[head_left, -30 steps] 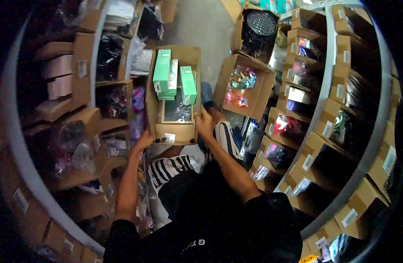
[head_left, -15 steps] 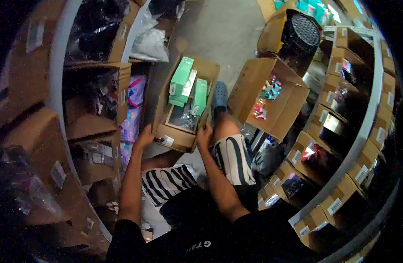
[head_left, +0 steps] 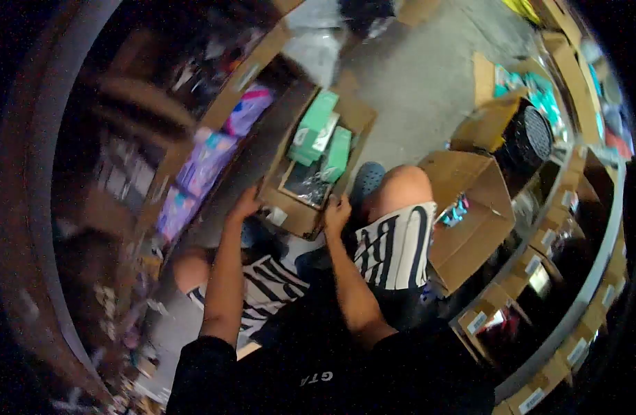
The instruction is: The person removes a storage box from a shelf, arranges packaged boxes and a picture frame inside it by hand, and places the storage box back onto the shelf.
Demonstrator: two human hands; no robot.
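Note:
An open cardboard box [head_left: 301,220] is between my two hands, in front of my knees. My left hand [head_left: 246,203] is closed on its near left corner. At the near right corner, my right hand [head_left: 337,211] grips the edge with the fingers curled over it. Inside the box lie several green cartons [head_left: 316,123], one with a white side. Closer to me in it are clear plastic wrapping and a dark, flat piece with a light wooden-looking border [head_left: 305,183]. A white label [head_left: 277,216] shows near the box's front left.
To the right stands another open cardboard box [head_left: 480,228] with small colourful items. Behind it is a box with a black, mesh-topped item [head_left: 537,135]. Purple packs [head_left: 206,162] line the left shelf. Shelving with labelled boxes [head_left: 494,315] curves along the right. Grey floor [head_left: 418,90] lies ahead.
My view has turned, and the shelves have swung round in it. My knees are bent more deeply and wider apart. Both hands still hold the box with the green cartons.

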